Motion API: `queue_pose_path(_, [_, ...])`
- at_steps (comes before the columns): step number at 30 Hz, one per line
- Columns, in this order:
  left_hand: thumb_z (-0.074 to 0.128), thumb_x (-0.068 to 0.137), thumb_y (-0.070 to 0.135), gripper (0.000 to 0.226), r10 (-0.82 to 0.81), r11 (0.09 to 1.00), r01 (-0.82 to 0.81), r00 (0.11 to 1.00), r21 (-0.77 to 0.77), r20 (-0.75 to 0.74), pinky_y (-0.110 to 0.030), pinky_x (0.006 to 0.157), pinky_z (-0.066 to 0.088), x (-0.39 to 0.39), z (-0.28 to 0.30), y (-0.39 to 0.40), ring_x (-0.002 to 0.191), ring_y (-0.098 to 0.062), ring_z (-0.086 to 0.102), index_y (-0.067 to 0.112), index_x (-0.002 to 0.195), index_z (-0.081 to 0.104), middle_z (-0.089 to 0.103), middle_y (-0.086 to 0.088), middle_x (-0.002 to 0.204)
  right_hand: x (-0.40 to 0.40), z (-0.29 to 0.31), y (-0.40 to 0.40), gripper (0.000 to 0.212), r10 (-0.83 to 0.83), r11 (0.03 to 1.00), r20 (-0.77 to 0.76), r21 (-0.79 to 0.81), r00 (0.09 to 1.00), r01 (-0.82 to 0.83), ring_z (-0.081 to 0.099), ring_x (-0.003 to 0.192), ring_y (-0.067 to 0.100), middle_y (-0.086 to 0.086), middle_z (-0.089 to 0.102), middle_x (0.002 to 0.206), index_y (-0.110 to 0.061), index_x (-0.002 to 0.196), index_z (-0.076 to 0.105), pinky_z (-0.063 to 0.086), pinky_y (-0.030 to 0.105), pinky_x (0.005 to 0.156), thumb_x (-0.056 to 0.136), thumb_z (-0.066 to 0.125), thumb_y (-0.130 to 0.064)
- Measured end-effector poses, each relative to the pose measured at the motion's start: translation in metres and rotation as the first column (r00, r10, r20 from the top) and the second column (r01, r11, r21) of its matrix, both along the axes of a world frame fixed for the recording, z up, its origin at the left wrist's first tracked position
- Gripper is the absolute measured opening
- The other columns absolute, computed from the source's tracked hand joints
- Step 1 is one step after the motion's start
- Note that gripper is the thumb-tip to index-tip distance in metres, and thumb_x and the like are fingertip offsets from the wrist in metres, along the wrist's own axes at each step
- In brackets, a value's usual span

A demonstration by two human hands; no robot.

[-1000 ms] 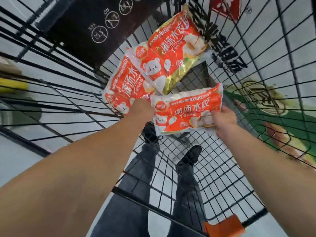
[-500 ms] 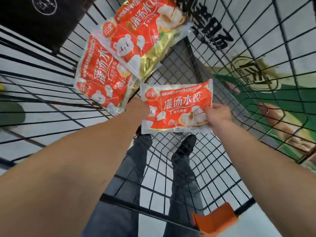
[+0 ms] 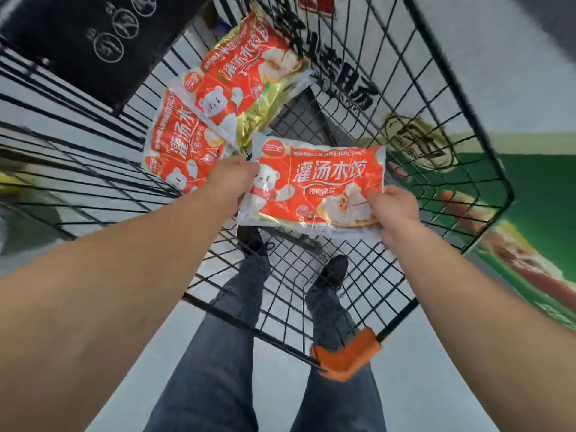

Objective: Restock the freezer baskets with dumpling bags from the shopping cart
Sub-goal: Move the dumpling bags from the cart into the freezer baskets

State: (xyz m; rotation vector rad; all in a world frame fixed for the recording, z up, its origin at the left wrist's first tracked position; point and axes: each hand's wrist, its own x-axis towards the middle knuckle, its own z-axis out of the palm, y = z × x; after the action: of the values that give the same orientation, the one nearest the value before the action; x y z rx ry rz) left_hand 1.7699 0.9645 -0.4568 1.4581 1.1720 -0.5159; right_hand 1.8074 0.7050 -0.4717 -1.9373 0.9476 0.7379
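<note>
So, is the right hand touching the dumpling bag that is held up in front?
Touching. The head view shows the right hand gripping the bag at its right edge, thumb over its front; the left hand grips the other edge.

I look down into the shopping cart [image 3: 436, 98]. My left hand [image 3: 232, 179] and right hand [image 3: 394, 210] hold the near dumpling bag [image 3: 318, 185] at its left and right ends, above the cart floor. Beyond it, at the far left of the cart, the second bag [image 3: 180, 145] lies against the left wall; the third bag [image 3: 246, 79] lies further back, overlapping the second. My legs [image 3: 237, 322] stand beneath the cart floor. The handle cap [image 3: 346, 353] sits at the cart's near right corner.
</note>
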Motion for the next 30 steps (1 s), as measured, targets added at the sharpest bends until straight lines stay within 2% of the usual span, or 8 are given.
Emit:
queue_pose_path(3, [0.065, 0.09, 0.009, 0.004, 0.219, 0.964, -0.206, 0.974, -0.17, 0.064, -0.041, 0.076, 0.056, -0.01, 0.047, -0.007, 0.084, -0.03, 0.067, 0.009, 0.094, 0.064, 0.068, -0.014, 0.089, -0.002, 0.039, -0.01, 0.009, 0.008, 0.997, 0.046, 0.073, 0.999, -0.011, 0.072, 0.084, 0.025, 0.003, 0.074, 0.087, -0.016, 0.081, 0.068, 0.061, 0.039, 0.072, 0.089, 0.066, -0.02])
queue_pose_path(5, [0.063, 0.094, 0.012, 0.012, 0.329, 0.914, -0.292, 0.939, -0.28, 0.095, -0.041, 0.072, 0.06, -0.023, 0.087, -0.018, 0.087, -0.029, 0.073, 0.006, 0.104, 0.067, 0.075, -0.014, 0.097, -0.008, 0.073, -0.022, 0.007, 0.021, 0.99, 0.064, 0.139, 0.998, -0.03, 0.073, 0.086, 0.028, 0.006, 0.076, 0.09, -0.014, 0.086, 0.07, 0.061, 0.048, 0.077, 0.088, 0.066, -0.02])
queue_pose_path(8, [0.059, 0.096, 0.009, 0.01, 0.37, 0.889, -0.304, 0.918, -0.343, 0.144, -0.038, 0.066, 0.061, -0.041, 0.136, -0.034, 0.081, -0.025, 0.074, 0.008, 0.093, 0.068, 0.077, -0.012, 0.089, -0.016, 0.109, -0.042, 0.013, 0.086, 0.982, 0.115, 0.156, 0.99, -0.103, 0.073, 0.085, 0.03, 0.007, 0.076, 0.084, -0.013, 0.079, 0.073, 0.059, 0.056, 0.079, 0.076, 0.067, -0.025])
queue_pose_path(11, [0.061, 0.093, 0.003, 0.004, 0.306, 0.941, -0.256, 0.923, -0.221, 0.234, -0.028, 0.048, 0.056, -0.056, 0.179, -0.053, 0.066, -0.017, 0.074, 0.006, 0.093, 0.064, 0.076, -0.009, 0.082, -0.025, 0.148, -0.065, 0.015, 0.131, 0.976, 0.195, 0.148, 0.972, -0.161, 0.073, 0.083, 0.027, 0.003, 0.077, 0.081, -0.018, 0.074, 0.073, 0.058, 0.054, 0.082, 0.072, 0.066, -0.031])
queue_pose_path(13, [0.062, 0.093, 0.004, 0.002, 0.237, 0.971, -0.219, 0.932, -0.094, 0.274, -0.026, 0.046, 0.055, -0.063, 0.199, -0.065, 0.059, -0.014, 0.072, 0.006, 0.093, 0.062, 0.073, -0.009, 0.085, -0.035, 0.175, -0.077, 0.016, 0.118, 0.977, 0.248, 0.142, 0.961, -0.157, 0.073, 0.083, 0.026, 0.001, 0.077, 0.082, -0.02, 0.071, 0.073, 0.058, 0.053, 0.083, 0.073, 0.066, -0.035])
queue_pose_path(17, [0.068, 0.09, 0.018, 0.009, 0.117, 0.986, -0.151, 0.933, 0.076, 0.34, -0.039, 0.075, 0.061, -0.075, 0.228, -0.084, 0.083, -0.025, 0.072, 0.016, 0.082, 0.066, 0.073, -0.009, 0.093, -0.066, 0.216, -0.099, 0.011, 0.046, 0.987, 0.344, 0.131, 0.938, -0.096, 0.073, 0.083, 0.025, 0.001, 0.076, 0.083, -0.02, 0.072, 0.072, 0.058, 0.051, 0.084, 0.079, 0.066, -0.027])
queue_pose_path(24, [0.064, 0.094, 0.019, 0.015, -0.081, 0.995, 0.044, 0.886, 0.091, 0.456, -0.045, 0.078, 0.06, -0.099, 0.279, -0.14, 0.086, -0.027, 0.071, 0.016, 0.08, 0.064, 0.073, -0.008, 0.092, -0.139, 0.286, -0.149, 0.02, -0.137, 0.989, 0.463, 0.12, 0.876, 0.091, 0.069, 0.083, 0.025, 0.007, 0.074, 0.088, -0.018, 0.072, 0.068, 0.057, 0.047, 0.086, 0.089, 0.061, -0.01])
queue_pose_path(30, [0.064, 0.094, 0.02, 0.012, -0.218, 0.975, 0.209, 0.833, 0.075, 0.509, -0.054, 0.08, 0.059, -0.1, 0.31, -0.201, 0.088, -0.03, 0.072, 0.012, 0.084, 0.065, 0.074, -0.011, 0.094, -0.185, 0.322, -0.21, 0.02, -0.248, 0.969, 0.542, 0.12, 0.803, 0.217, 0.07, 0.088, 0.021, -0.002, 0.073, 0.085, -0.019, 0.078, 0.069, 0.058, 0.041, 0.083, 0.094, 0.058, -0.013])
